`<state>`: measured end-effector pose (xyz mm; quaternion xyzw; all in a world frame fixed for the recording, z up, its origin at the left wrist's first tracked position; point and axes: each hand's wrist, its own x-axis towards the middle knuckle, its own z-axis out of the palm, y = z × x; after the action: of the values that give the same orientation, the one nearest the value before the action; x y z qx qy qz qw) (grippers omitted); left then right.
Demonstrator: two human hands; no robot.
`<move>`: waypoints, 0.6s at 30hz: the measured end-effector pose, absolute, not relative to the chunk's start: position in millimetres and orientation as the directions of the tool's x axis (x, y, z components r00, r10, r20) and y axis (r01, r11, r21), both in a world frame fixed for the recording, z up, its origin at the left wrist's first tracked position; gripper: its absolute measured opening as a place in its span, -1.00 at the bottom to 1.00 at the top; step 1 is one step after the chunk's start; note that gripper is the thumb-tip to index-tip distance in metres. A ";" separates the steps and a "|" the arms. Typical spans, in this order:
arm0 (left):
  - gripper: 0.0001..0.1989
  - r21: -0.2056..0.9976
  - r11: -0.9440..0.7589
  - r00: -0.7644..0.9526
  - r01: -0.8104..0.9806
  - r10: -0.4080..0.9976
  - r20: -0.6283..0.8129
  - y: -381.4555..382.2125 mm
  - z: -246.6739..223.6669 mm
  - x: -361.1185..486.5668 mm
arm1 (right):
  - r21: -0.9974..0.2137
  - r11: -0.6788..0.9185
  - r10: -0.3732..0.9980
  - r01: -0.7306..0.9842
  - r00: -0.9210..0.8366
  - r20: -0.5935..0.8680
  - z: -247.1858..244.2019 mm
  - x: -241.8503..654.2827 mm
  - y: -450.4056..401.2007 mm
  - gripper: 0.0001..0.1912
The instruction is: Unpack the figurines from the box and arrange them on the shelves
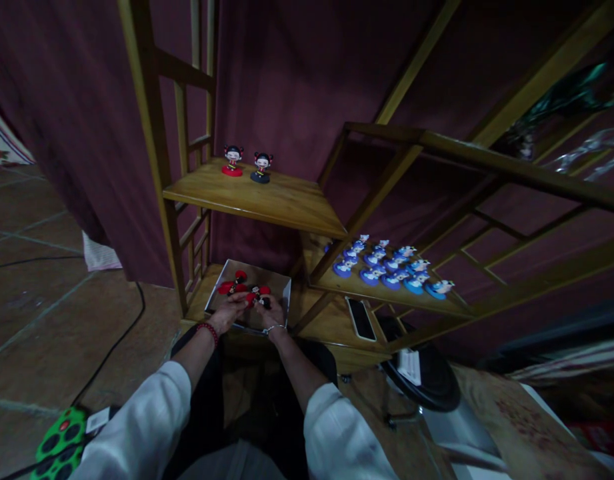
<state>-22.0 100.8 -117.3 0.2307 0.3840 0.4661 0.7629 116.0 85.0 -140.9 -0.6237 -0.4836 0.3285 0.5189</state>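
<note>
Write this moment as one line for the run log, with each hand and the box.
left hand: over red figurine | right hand: touching red-and-black figurine | open white box: under both hands

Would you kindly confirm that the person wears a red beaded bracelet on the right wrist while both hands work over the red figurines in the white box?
Not quite: the head view shows the red beaded bracelet on the wrist of the left hand, not the right. The rest holds: the right hand is also over the red figurines in the white box.
</note>
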 end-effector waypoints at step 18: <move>-0.80 0.617 0.344 0.305 -0.707 0.936 -0.173 100.3 -98.4 -34.5 | -0.917 0.059 0.946 0.395 0.272 0.178 -81.5 99.4 79.6 -0.75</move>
<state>-34.5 100.3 -98.4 0.2198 0.2605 0.5287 0.7774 99.4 79.6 -81.5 -0.6265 -0.5350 0.2789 0.4934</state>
